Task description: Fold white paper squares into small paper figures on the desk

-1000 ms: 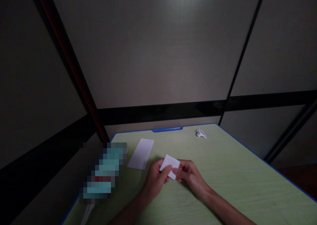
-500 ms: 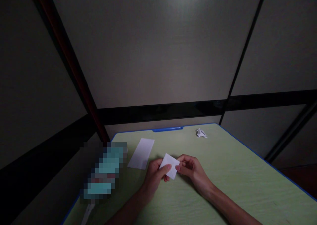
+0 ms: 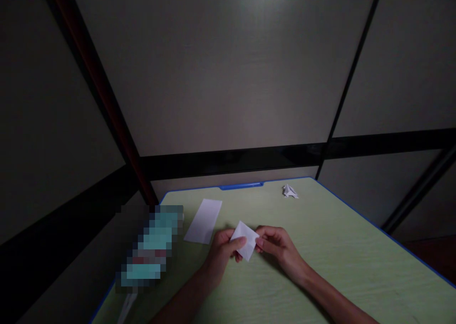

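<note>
A small white sheet of folded paper (image 3: 248,248), diamond-shaped from here, is held between both hands above the table. My left hand (image 3: 225,249) grips its left side, thumb flat on top and fingers curled underneath. At the right corner, my right hand (image 3: 276,244) pinches the paper between thumb and fingertips. Crease lines show on the upper face; the underside is hidden. Beyond my left hand, a flat white rectangular paper (image 3: 204,221) lies on the table. A white folded paper figure (image 3: 289,191) stands near the far right of the tabletop.
The light green table (image 3: 342,248) has a blue edge and a blue handle-like strip (image 3: 242,186) at its far side. On the left is a pixelated device with a turquoise surface (image 3: 158,236), a pale cable (image 3: 127,309) running from it. Grey panels (image 3: 231,77) rise behind the table.
My right thumb has shifted slightly right, from the paper's face to its right corner. The paper has tilted a little, and its lower tip sits slightly lower. My left hand keeps its grip.
</note>
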`<state>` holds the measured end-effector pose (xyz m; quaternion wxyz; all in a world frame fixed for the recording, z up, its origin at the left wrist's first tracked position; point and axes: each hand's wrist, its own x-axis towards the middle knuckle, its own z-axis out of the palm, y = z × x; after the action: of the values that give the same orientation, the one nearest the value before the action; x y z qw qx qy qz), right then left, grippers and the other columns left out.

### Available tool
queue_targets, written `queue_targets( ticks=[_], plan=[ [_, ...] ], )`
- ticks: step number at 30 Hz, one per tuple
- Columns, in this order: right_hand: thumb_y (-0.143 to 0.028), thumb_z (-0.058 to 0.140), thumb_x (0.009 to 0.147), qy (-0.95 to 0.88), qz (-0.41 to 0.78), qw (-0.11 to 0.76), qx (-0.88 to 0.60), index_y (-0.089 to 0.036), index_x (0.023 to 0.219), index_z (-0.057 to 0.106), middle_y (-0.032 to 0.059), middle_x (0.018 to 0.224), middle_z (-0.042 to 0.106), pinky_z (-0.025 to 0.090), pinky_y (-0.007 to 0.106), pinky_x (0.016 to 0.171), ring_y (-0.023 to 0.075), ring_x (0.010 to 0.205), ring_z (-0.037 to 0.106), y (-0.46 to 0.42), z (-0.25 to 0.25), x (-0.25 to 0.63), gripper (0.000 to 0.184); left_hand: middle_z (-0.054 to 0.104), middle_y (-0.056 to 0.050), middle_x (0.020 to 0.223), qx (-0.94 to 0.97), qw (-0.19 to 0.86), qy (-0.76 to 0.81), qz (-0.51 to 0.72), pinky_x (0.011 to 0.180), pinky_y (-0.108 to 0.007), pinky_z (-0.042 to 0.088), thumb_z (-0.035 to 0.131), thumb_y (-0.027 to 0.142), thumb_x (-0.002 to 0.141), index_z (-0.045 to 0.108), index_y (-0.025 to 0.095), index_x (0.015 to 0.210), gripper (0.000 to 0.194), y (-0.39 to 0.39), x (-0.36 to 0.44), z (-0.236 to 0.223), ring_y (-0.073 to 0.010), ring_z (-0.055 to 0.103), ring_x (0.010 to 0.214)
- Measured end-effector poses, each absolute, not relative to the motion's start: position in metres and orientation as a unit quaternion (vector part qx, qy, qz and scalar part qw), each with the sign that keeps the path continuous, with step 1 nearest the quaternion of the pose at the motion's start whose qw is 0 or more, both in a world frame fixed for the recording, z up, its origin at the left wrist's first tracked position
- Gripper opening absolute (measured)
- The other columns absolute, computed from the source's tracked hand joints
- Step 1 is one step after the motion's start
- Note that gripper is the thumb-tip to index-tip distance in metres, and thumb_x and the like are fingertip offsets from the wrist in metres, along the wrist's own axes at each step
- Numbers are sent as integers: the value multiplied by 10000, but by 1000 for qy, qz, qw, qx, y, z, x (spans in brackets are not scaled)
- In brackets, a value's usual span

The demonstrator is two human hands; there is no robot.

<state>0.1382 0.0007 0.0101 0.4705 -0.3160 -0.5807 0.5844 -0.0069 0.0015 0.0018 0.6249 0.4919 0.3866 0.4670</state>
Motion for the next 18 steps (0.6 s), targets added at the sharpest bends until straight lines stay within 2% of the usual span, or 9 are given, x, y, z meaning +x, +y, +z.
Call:
queue_targets(
  ticks=[12, 18],
  plan=[
    [-346, 531, 665, -617, 529, 471, -344, -131, 550, 542, -30, 474, 435, 278, 209, 455, 91, 472, 384, 1, 8, 140, 244, 503, 3, 403, 505, 631, 389, 442, 326, -174, 241, 560, 298, 562, 597, 76, 582, 226, 4, -8, -2, -57, 371, 329],
    [-315, 534, 673, -626, 507, 477, -350, -139, 616, 514, -34, 508, 413, 278, 204, 454, 88, 485, 369, -1, 11, 140, 186, 467, 20, 354, 513, 614, 402, 445, 309, -171, 237, 565, 294, 549, 581, 78, 534, 217, 3, -7, -1, -50, 355, 302]
  ],
)
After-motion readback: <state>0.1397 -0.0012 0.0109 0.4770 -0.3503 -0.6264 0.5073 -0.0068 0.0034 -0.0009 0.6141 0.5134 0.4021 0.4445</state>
